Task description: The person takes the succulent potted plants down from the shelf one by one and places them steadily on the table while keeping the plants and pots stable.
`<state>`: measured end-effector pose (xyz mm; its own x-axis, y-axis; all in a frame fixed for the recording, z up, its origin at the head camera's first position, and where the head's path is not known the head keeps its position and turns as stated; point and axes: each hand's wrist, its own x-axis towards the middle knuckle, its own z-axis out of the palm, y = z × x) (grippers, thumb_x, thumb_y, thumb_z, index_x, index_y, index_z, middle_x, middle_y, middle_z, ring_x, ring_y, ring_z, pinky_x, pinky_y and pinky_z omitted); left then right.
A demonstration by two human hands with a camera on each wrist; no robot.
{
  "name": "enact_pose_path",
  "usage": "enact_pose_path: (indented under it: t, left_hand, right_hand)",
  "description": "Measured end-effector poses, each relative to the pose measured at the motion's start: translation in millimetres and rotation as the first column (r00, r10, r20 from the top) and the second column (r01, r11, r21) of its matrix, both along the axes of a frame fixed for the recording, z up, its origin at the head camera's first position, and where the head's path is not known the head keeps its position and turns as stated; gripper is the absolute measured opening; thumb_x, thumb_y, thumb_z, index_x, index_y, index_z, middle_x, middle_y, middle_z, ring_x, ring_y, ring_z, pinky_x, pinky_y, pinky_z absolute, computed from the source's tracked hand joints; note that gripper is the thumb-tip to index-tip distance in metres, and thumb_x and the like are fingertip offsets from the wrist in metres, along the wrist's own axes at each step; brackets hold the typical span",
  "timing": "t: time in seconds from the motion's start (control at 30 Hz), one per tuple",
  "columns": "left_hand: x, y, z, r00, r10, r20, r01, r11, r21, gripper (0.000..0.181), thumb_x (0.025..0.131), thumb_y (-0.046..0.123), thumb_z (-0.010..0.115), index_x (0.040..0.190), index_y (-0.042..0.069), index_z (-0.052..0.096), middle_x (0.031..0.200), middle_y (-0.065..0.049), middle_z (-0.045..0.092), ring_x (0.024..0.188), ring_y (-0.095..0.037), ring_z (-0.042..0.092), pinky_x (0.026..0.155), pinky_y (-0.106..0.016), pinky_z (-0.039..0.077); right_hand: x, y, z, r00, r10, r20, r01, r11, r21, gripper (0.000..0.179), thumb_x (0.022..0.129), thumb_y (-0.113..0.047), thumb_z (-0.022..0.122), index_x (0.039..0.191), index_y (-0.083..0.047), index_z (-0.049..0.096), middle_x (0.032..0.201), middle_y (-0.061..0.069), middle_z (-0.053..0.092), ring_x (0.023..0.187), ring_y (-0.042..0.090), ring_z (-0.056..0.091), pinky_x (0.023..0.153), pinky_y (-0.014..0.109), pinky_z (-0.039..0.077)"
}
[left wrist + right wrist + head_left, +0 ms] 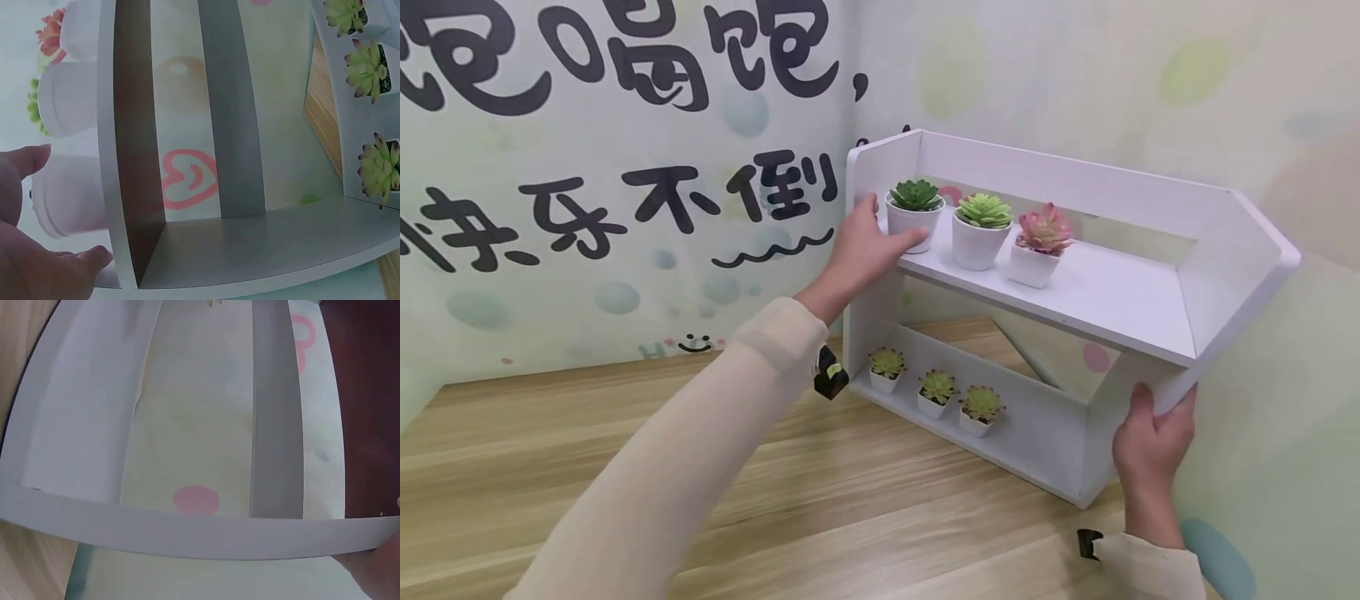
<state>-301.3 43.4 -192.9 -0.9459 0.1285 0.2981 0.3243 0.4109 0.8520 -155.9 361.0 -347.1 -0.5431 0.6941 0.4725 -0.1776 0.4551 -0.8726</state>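
Person in cream sleeves [700, 433] has both hands at a white shelf unit [1120, 283], which stands on a wood-grain surface [775, 500] nr the corner of a printed wall [962, 50]. The L hand [868, 242] is curved round the dark green potted succulent [914, 208] at the L end of the upper tier, thumb across the pot's front, fingers on the side nr the end panel; how hard it squeezes, can't tell. The R hand [1153, 442] is clamped on the unit's R side panel [1228, 258], fingers partly hidden. Next to the held pot sit a lt green plant [983, 229] & a pink plant [1037, 246]; 3 small succulents [936, 392] line the lower tier [1037, 442].

Handling, by the look of it: pots prob. lt & stiff, smooth-walled, so a bit slippery. Best hold is the pot wall below the rim, thumb opp. fingers; leaves look easier to bend or pull loose. The unit looks rigid, heavier than any one pot, awkward b/c it's wide. Best taken by both side panels, low & level: pots look unfixed, & a fwd tilt could slide them off the upper tier's lipless front edge.
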Motion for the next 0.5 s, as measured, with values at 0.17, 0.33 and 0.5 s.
enact_pose_path:
  t: [0.17, 0.33, 0.5]
  left_hand:
    - [-6.4, 2.7, -0.6, 0.999, -0.01, 0.035, 0.009, 0.999, 0.043, 0.09, 0.086, 0.039, 0.078, 0.156, 0.007, 0.03, 0.162, -0.013, 0.038, 0.151, -0.025, 0.038, 0.122, -0.039, 0.037]
    - [-13.1, 7.0, -1.1, 1.0, 0.005, -0.013, -0.004, 1.0, 0.028, 0.091, 0.084, 0.039, 0.08, 0.155, 0.006, 0.032, 0.158, -0.013, 0.043, 0.146, -0.024, 0.043, 0.121, -0.038, 0.039]
    - [-17.4, 14.3, -3.1, 0.998, 0.004, -0.067, -0.002, 0.999, 0.036, 0.086, 0.083, 0.037, 0.081, 0.15, 0.004, 0.038, 0.15, -0.012, 0.05, 0.139, -0.024, 0.048, 0.119, -0.037, 0.041]
  right_hand:
    - [-2.4, -0.5, 0.0, 1.0, -0.006, -0.016, 0.006, 1.0, -0.013, 0.047, 0.103, -0.019, 0.045, 0.149, -0.023, 0.045, 0.143, 0.011, 0.054, 0.128, 0.018, 0.053, 0.115, 0.036, 0.043]
    - [-4.4, 0.6, -1.0, 1.0, -0.014, -0.023, 0.014, 1.0, -0.008, 0.046, 0.103, -0.018, 0.045, 0.149, -0.022, 0.045, 0.142, 0.008, 0.055, 0.127, 0.017, 0.053, 0.115, 0.034, 0.043]
    - [-3.7, 0.7, -2.2, 0.999, -0.034, -0.004, 0.034, 0.999, -0.008, 0.046, 0.103, -0.019, 0.045, 0.149, -0.023, 0.045, 0.141, 0.008, 0.056, 0.126, 0.017, 0.054, 0.113, 0.034, 0.044]
